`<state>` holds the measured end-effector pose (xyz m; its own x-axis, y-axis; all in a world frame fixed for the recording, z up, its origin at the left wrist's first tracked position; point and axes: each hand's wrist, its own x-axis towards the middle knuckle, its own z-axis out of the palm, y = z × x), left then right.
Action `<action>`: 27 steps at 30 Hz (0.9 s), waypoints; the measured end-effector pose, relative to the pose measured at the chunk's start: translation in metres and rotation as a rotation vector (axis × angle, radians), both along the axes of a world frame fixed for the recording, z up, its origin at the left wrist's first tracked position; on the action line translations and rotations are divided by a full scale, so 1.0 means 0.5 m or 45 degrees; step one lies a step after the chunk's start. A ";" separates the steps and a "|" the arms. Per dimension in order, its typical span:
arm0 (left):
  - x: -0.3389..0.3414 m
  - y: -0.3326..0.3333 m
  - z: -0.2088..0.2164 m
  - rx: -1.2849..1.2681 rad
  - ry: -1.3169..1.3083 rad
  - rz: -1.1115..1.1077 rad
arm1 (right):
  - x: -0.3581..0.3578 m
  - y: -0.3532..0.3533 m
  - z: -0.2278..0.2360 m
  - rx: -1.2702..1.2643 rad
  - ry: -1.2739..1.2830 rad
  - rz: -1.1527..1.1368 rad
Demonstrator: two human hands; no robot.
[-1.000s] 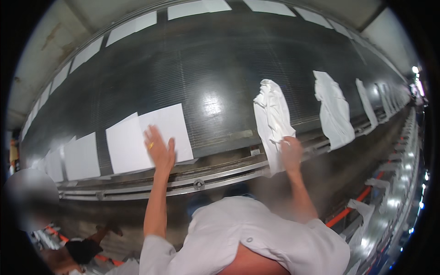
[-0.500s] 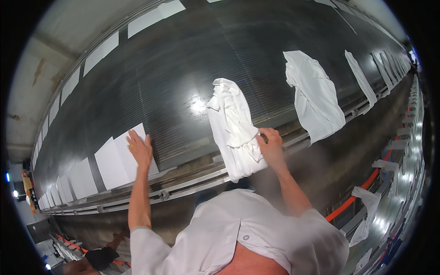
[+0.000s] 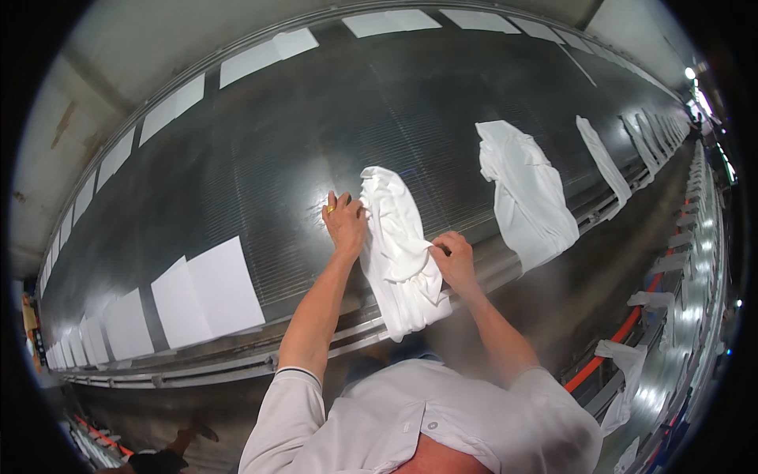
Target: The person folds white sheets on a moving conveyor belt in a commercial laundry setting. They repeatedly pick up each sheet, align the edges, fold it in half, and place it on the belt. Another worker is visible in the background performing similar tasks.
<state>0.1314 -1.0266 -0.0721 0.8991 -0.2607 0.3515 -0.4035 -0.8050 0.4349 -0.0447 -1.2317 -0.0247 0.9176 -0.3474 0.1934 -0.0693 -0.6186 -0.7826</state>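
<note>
A bunched white cloth (image 3: pixel 393 229) lies lengthwise on the dark, shiny table (image 3: pixel 308 142) in front of me, its lower end hanging over the metal edge rail. At its upper left edge, my left hand (image 3: pixel 345 227) has its fingers bent, with thumb and forefinger closed at the fabric. My right hand (image 3: pixel 455 262) pinches a fold on the cloth's right side, lower down. Folds hide the cloth's exact shape. To its left, a smooth white fabric piece (image 3: pixel 209 292) lies flat near the table's front edge.
Another crumpled white cloth (image 3: pixel 525 189) lies to the right, then a narrower one (image 3: pixel 604 166) and several more. Flat white pieces (image 3: pixel 268 55) line the far edge. A metal rail (image 3: pixel 260 355) runs along the near edge. An orange bar (image 3: pixel 600 359) and hanging cloths stand behind me, right.
My left hand has left the flat white piece and moved right to the bunched cloth's upper left edge. My right hand stays at the cloth's right side. The view has shifted slightly.
</note>
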 end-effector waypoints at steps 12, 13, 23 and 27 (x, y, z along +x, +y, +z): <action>-0.206 0.278 0.228 -1.808 0.487 0.036 | -0.214 0.010 0.273 0.276 -0.537 -0.556; -0.243 0.330 0.260 -1.767 0.422 0.027 | -0.240 0.015 0.296 0.345 -0.611 -0.549; -0.305 0.563 0.343 -1.858 0.307 0.202 | -0.147 -0.097 0.393 0.379 -0.614 -0.301; -0.176 0.493 0.176 -2.119 1.037 0.345 | 0.146 -0.134 0.183 1.209 0.110 -0.050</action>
<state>0.0432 -0.7802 0.0159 0.9082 0.0140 -0.4184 0.3295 0.5925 0.7351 0.0282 -1.2985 0.0666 0.8997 -0.3554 -0.2533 -0.1578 0.2762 -0.9480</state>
